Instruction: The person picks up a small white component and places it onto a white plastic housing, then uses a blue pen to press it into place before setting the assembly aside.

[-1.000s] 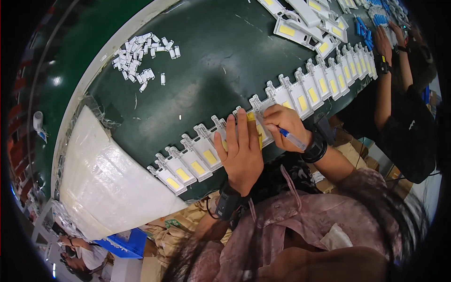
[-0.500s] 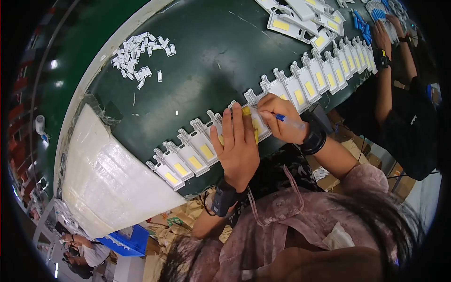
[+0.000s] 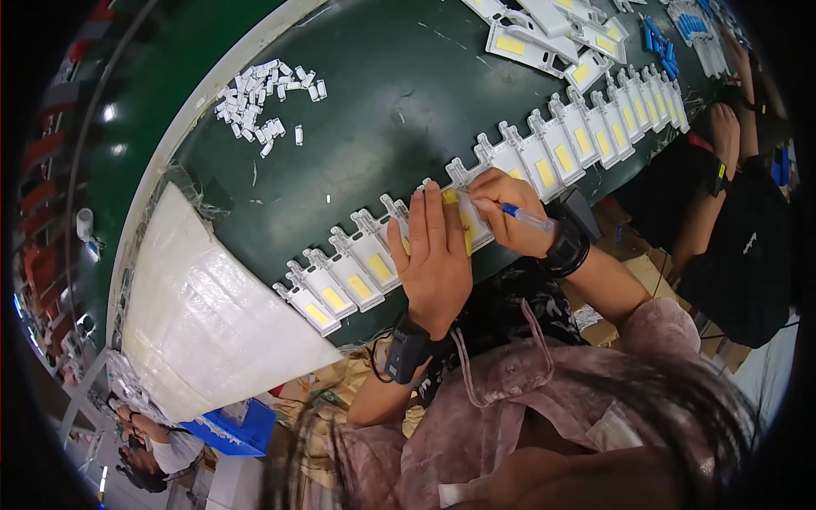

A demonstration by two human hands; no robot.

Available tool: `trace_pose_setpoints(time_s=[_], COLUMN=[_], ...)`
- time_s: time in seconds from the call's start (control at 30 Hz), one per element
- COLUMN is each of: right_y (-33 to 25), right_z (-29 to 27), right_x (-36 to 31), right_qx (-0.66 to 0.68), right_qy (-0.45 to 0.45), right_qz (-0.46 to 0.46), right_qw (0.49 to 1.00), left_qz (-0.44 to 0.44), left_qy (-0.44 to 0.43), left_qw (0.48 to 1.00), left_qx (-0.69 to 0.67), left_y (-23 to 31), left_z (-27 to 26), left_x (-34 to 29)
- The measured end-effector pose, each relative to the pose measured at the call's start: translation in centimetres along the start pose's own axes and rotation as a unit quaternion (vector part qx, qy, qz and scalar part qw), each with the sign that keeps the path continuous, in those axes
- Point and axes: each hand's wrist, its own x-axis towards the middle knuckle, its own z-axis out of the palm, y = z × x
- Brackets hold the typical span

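Note:
A long slanting row of white plastic housings [image 3: 542, 161], each with a yellow rectangular patch, runs across the green worktable [image 3: 340, 127]. Flat on the middle of this row lies my left hand [image 3: 435, 276], fingers stretched out over the housings, with yellow showing beside the fingertips. Just to its right, my right hand [image 3: 515, 208] is closed round a slim tool with a clear and blue handle [image 3: 529, 218]. Its fingers rest at a housing next to my left fingertips. The working tip of the tool is hidden.
Small white pieces [image 3: 259, 98] lie piled at the far left. More white housings [image 3: 527, 42] are heaped at the back. Blue cylinders [image 3: 659, 51] sit near a co-worker's hand [image 3: 725, 127] at the right. White wrapped sheeting [image 3: 212, 314] covers the table's left end.
The view has shifted slightly. My hands stay at the same housings, with little visible movement. The co-worker's near hand has drawn back from the table's far right.

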Motion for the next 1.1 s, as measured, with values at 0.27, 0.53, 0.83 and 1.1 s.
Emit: trace_pose_setpoints(time_s=[0.27,0.53,0.83,1.1], right_y=[0.5,0.0,0.4,-0.2], right_z=[-0.1,-0.4,0.1,-0.5], right_x=[0.7,0.4,0.2,0.7], right_qx=[-0.066,-0.040,-0.051,0.062], right_qy=[-0.027,-0.015,-0.040,-0.021], right_qz=[-0.105,-0.009,-0.031,0.014], right_qw=[0.992,0.999,0.997,0.998], left_qz=[0.001,0.004,0.007,0.022], left_qy=[0.015,0.010,-0.016,-0.027], left_qw=[1.000,1.000,0.999,0.998], left_qx=[0.009,0.001,-0.027,-0.058], left_y=[-0.2,-0.3,-1.5,-1.7], left_z=[0.1,-0.1,0.0,-0.3], left_x=[-0.1,0.1,-0.7,-0.3])
